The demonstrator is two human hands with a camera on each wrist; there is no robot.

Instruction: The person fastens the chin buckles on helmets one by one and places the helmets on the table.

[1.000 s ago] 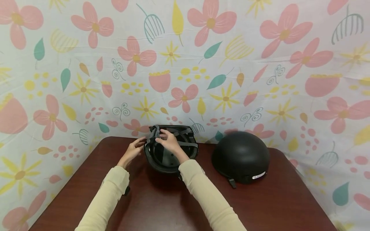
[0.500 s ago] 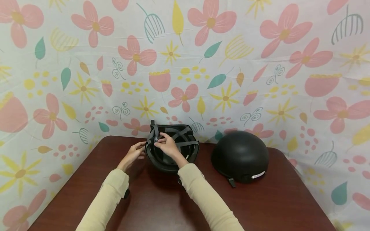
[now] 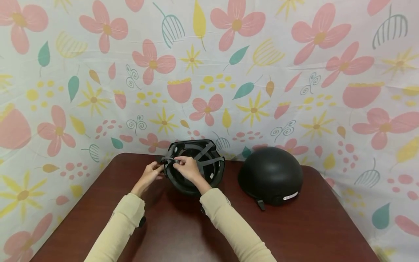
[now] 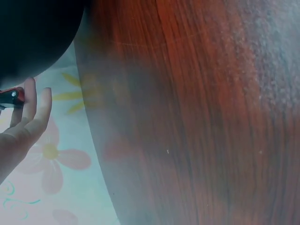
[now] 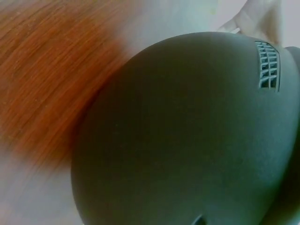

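Observation:
A black helmet [image 3: 188, 185] lies upturned near the table's back edge, its hollow facing me and grey straps [image 3: 214, 161] crossing inside. My right hand [image 3: 190, 169] reaches over the hollow and pinches a grey chin strap [image 3: 168, 159] at the left rim. Outside that rim, my left hand [image 3: 148, 178] has its fingers against the helmet's side, near the strap's end. In the left wrist view, the left fingertips [image 4: 29, 89] are right at a black buckle piece with a red part [image 4: 13, 96]. The helmet's smooth shell [image 5: 178, 131] fills much of the right wrist view, with a vent grille [image 5: 268, 65].
A second black helmet [image 3: 270, 174] sits dome up to the right, with a silvery label [image 3: 290, 196] and a small black buckle [image 3: 260, 204] hanging from its rim. The dark red wooden table [image 3: 183, 233] ends at a flower-patterned cloth [image 3: 209, 72] behind.
The strap end that stood above the left rim is now down at the rim's left side, toward my left hand. My right hand has lowered slightly with the strap.

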